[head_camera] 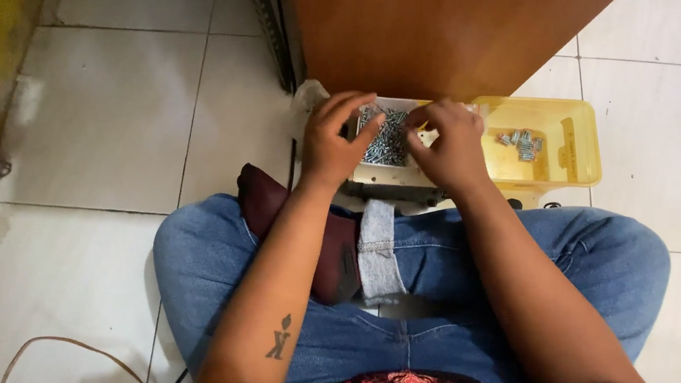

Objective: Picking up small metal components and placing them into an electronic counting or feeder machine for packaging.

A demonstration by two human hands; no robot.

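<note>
Left hand [334,144] and right hand [451,146] over white plastic tray [398,102] heaped with small silver screws [385,139], fingers curled, picking; exact hold unclear. Small cluster of screws [521,144] already in yellow plastic lid [569,144] beside tray. Bulk of heap left.

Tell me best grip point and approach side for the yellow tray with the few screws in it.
Probably the yellow tray's right short rim, coming from the right. That end lies bare on the tile floor; its left end sits under the right hand and against the white compartment of screws, and the wooden panel overhangs the far edge. The raised rim suits a pinch.
</note>
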